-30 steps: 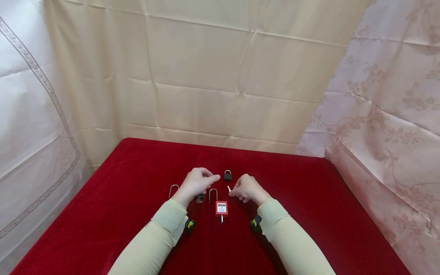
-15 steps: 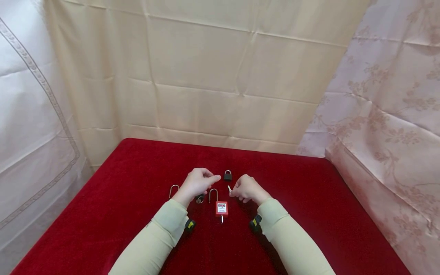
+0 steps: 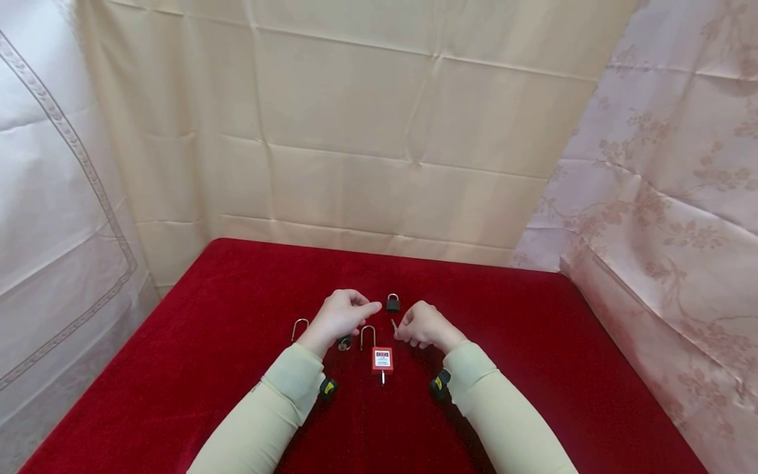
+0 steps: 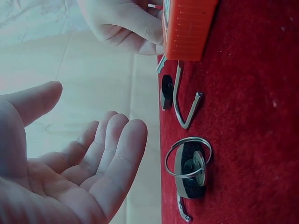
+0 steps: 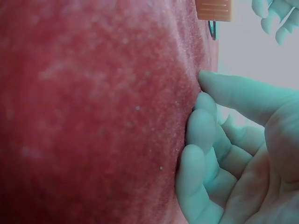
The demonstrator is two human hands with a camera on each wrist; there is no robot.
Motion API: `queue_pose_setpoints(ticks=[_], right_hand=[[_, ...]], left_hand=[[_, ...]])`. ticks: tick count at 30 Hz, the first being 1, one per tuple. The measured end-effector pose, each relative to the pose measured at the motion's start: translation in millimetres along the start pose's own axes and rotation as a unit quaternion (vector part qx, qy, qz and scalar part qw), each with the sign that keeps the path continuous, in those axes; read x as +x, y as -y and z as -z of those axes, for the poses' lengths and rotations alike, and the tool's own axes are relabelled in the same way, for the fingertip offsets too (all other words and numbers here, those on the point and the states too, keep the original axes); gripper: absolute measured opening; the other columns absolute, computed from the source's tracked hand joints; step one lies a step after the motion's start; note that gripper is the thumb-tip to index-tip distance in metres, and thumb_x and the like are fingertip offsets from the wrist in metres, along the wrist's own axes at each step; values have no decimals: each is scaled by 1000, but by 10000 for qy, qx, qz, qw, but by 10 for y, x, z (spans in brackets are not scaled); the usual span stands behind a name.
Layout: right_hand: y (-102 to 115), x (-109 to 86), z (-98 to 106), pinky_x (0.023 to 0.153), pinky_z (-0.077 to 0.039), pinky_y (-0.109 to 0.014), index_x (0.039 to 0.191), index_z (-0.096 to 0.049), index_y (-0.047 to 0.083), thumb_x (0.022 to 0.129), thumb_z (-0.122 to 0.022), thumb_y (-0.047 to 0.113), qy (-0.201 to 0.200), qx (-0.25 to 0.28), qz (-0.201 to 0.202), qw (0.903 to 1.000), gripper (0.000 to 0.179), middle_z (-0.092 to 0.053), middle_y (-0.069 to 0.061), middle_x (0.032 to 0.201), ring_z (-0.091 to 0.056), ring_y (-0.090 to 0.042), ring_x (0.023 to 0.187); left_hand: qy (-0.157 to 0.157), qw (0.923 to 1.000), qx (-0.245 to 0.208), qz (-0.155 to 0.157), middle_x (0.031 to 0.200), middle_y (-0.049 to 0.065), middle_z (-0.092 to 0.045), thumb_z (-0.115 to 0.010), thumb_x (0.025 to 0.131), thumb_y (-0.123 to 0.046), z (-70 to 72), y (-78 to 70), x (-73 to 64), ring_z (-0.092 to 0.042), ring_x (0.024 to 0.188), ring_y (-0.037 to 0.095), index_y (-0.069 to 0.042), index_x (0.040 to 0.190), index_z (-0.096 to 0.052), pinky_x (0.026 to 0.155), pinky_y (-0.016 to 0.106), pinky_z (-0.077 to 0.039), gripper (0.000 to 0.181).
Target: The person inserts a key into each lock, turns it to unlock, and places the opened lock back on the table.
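In the head view my right hand (image 3: 425, 324) pinches a small key (image 3: 394, 325) between thumb and fingers, low over the cloth. My left hand (image 3: 343, 315) hovers left of it, fingers loosely bent, nothing in them. Between the two lies a red padlock (image 3: 381, 360) with its shackle raised open and a key in its lower end. Beyond it is a small black padlock (image 3: 393, 304), shackle on the far side. Another dark padlock (image 4: 189, 170) with a key and ring lies under my left wrist; its shackle (image 3: 300, 328) sticks out on the left.
Red cloth (image 3: 503, 329) covers the table. A beige curtain (image 3: 355, 131) hangs behind it, with a white sheet (image 3: 53, 164) at the left and a flowered sheet (image 3: 669, 197) at the right.
The key in my right hand has turned slightly and looks darker. Both hands and the padlocks stay almost where they were.
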State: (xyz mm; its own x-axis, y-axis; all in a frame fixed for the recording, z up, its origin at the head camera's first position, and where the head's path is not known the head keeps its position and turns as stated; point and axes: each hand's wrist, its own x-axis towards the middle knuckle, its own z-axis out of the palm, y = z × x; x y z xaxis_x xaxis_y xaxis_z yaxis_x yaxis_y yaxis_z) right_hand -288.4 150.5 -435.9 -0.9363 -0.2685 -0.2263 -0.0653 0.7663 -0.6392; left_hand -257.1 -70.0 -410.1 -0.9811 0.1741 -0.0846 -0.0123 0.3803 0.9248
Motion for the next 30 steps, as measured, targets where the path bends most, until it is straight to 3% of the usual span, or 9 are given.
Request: queue_pose_setpoints(ticks=[7,14,22,30], right_hand=[[-28,-8,-3,50,-52,-29,74,-76,12,90,-78,15,-22,73,130,9999,16,-69,-2,68,-64,-16,60],[-45,-66,55,57,-57,-34,82,-75,8,92,-74,12,-207,838,298,9958,11,-71,-5,75,-69,-20,65],[7,-202,203,62,-61,-36,90,-72,1,93,-73,6,-501,1646,649,9829,6,-73,-10,82,-71,-23,70],[51,-357,381,68,-61,-38,99,-71,-2,93,-73,8,-784,2196,1163,9655,12,-72,-16,89,-71,-33,78]], left_hand=[[-5,10000,-22,-50,100,19,-69,-73,95,-33,10,-25,-20,-68,88,36,-5,110,-69,70,41,-60,33],[-52,9997,-36,-224,97,20,-70,-73,94,-32,19,-89,-48,-69,87,37,-4,109,-70,69,40,-60,32],[-115,9988,-76,-480,88,7,-70,-75,93,-31,14,-164,-71,-70,88,37,-4,107,-71,70,42,-60,31],[12,9976,-119,-683,90,4,-71,-74,94,-34,24,-289,-168,-68,78,21,-8,107,-71,74,45,-59,30]])
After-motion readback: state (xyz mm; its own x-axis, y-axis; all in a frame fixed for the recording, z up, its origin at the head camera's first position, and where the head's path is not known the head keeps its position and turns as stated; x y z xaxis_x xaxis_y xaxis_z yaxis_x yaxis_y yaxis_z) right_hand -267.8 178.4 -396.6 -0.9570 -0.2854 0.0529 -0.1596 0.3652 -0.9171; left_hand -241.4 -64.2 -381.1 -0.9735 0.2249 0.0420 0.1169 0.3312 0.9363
